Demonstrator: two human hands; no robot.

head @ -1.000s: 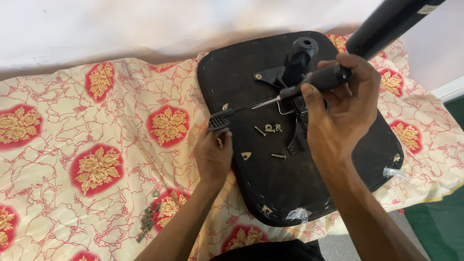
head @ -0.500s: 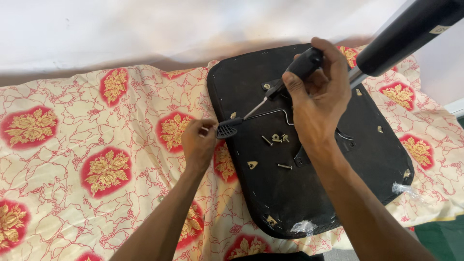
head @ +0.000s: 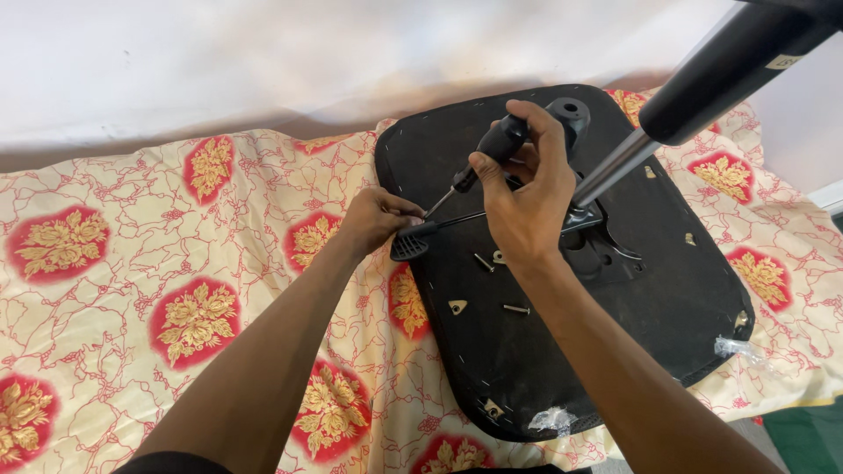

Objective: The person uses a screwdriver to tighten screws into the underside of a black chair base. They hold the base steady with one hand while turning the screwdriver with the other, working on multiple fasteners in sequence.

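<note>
head view | right hand (head: 527,206) clamped on screwdriver (head: 487,154) | left hand (head: 373,219) fingers curled at chair seat (head: 527,369) edge | gas-lift column (head: 694,96) overhead

A home bedroom: flower-patterned bedsheet (head: 176,290) against a plain white wall (head: 263,61).

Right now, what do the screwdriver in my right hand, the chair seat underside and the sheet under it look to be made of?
Screwdriver: black handle, likely matte plastic or rubber; thin shaft shines like bare metal. Chair seat underside: black, dull, seemingly fabric, with a row of pale staples or stitches along its edge. Sheet: soft woven cloth, cream with red and gold flower medallions, wrinkled.
</note>
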